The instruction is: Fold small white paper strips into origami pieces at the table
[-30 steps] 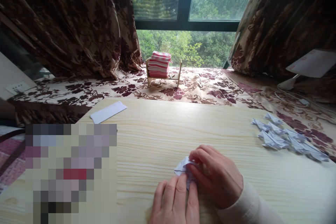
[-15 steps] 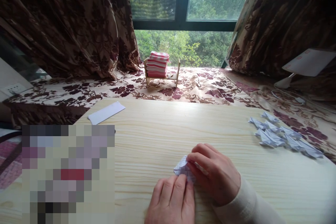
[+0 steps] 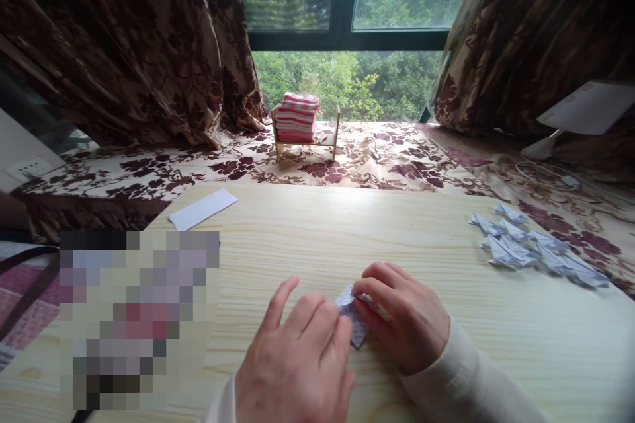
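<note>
A small piece of folded paper (image 3: pixel 357 327), white with faint printed marks, lies on the light wooden table in front of me. My right hand (image 3: pixel 404 317) pinches its upper right part between thumb and fingers. At the paper's left edge is my left hand (image 3: pixel 300 350), its index finger and thumb bent against the sheet and its little finger lifted away. The left fingertips are partly hidden behind the knuckles. Several folded paper pieces (image 3: pixel 508 252) with pointed corners sit in a group at the table's right side.
A flat white paper strip (image 3: pixel 203 209) lies at the far left of the table (image 3: pixel 297 231). Pixelation hides something at the left. Beyond the table edge, a small wooden stand (image 3: pixel 337 135) holds folded red-and-white cloths (image 3: pixel 296 117); a white lamp (image 3: pixel 588 106) stands right.
My left hand has lifted from the paper's lower edge and swung to its left side, uncovering more of the sheet. My right hand keeps its pinch. The view has shifted slightly.
</note>
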A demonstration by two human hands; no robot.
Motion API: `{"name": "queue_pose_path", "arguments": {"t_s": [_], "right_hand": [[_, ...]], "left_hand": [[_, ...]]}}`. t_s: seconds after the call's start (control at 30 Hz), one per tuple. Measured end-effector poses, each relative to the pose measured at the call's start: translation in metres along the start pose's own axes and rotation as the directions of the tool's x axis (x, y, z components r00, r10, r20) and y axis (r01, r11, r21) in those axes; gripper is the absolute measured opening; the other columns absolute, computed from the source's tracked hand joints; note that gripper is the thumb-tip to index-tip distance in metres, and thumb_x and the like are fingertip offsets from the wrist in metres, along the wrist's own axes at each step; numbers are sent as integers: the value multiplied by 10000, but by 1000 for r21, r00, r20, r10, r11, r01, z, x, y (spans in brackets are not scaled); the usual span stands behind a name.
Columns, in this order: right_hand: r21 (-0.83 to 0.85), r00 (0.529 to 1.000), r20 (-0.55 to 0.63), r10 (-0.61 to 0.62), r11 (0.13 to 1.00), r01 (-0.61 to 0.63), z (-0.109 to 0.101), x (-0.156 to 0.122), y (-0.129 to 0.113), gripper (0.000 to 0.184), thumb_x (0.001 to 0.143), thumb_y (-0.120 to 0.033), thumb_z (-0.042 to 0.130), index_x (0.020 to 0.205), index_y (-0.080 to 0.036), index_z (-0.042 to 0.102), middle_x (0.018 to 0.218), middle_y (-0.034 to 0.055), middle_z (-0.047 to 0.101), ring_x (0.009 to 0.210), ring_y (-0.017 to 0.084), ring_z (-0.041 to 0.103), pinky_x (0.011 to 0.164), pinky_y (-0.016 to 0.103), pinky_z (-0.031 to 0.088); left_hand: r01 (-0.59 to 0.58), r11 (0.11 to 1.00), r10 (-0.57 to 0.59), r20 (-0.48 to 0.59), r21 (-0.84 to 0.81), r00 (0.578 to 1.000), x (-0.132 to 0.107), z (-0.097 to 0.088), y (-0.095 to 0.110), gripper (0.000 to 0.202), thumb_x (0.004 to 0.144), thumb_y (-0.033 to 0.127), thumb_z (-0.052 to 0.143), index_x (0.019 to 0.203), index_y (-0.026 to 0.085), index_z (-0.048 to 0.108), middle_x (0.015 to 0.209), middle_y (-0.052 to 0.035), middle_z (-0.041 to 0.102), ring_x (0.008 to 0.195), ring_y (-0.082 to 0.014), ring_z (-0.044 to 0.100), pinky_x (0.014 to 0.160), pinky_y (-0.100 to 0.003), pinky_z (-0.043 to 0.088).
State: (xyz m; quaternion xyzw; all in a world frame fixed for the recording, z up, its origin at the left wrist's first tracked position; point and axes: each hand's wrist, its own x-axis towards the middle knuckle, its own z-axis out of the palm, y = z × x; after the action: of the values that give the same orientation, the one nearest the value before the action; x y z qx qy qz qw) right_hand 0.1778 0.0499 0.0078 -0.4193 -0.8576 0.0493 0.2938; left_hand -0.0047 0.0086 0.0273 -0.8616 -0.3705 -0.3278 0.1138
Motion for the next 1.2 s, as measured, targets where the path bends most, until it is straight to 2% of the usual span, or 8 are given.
{"name": "queue_pose_path", "arguments": {"t_s": [0.17,0.3,0.4,0.57,0.7,0.87,1.1,1.2], "right_hand": [[-1,999,16,44,999,-44,2,-1,0,184,889,-214,454,791,-188,608,760,44,569,703,169,495,624,275,394],[50,997,38,65,997,-66,3,-2,3,174,894,-222,451,795,-194,592,775,44,574,719,168,492,636,279,392],[60,996,67,65,996,-69,2,-1,5,141,895,-235,471,821,-199,585,783,43,578,721,170,493,636,283,384],[30,998,63,15,999,-17,-3,-1,7,123,893,-188,460,848,-192,575,767,39,583,694,169,486,613,284,365],[60,998,58,29,998,-33,-3,-3,7,160,895,-163,430,824,-193,570,748,36,575,671,156,476,595,274,359],[53,996,76,43,998,-47,-5,-4,6,203,908,-179,407,816,-195,588,746,40,574,668,154,474,583,271,365],[68,996,93,13,998,-20,-11,-3,8,259,910,-187,403,736,-198,594,736,45,572,671,151,478,583,270,383],[80,995,105,3,997,-11,-13,-2,10,202,900,-185,428,792,-199,598,761,46,581,683,152,497,599,271,398]], "left_hand": [[74,996,-66,185,-39,980,26,13,-14,104,806,192,483,815,177,586,738,-24,597,742,-199,539,953,-492,337],[70,995,-61,108,-78,992,24,34,-15,120,796,120,459,772,172,565,679,-9,573,686,-181,518,922,-466,355],[98,992,-95,46,-81,994,20,40,-16,189,806,65,432,696,170,544,615,4,541,634,-162,490,895,-432,368],[159,985,-150,123,-71,981,19,37,-20,232,824,71,442,634,165,536,611,-10,532,631,-161,468,857,-411,382],[169,982,-157,126,-90,980,18,38,-21,243,825,86,444,610,167,526,602,-15,517,634,-170,451,804,-398,391],[172,976,-153,148,-130,977,19,39,-21,225,841,89,433,684,163,577,624,-14,534,650,-173,464,815,-401,382],[170,975,-155,114,-140,981,18,41,-19,241,852,105,430,690,171,596,609,-3,529,642,-169,463,860,-416,362],[172,975,-158,106,-140,982,18,41,-18,252,856,109,424,681,168,595,605,-6,531,637,-169,464,863,-420,361]]}}
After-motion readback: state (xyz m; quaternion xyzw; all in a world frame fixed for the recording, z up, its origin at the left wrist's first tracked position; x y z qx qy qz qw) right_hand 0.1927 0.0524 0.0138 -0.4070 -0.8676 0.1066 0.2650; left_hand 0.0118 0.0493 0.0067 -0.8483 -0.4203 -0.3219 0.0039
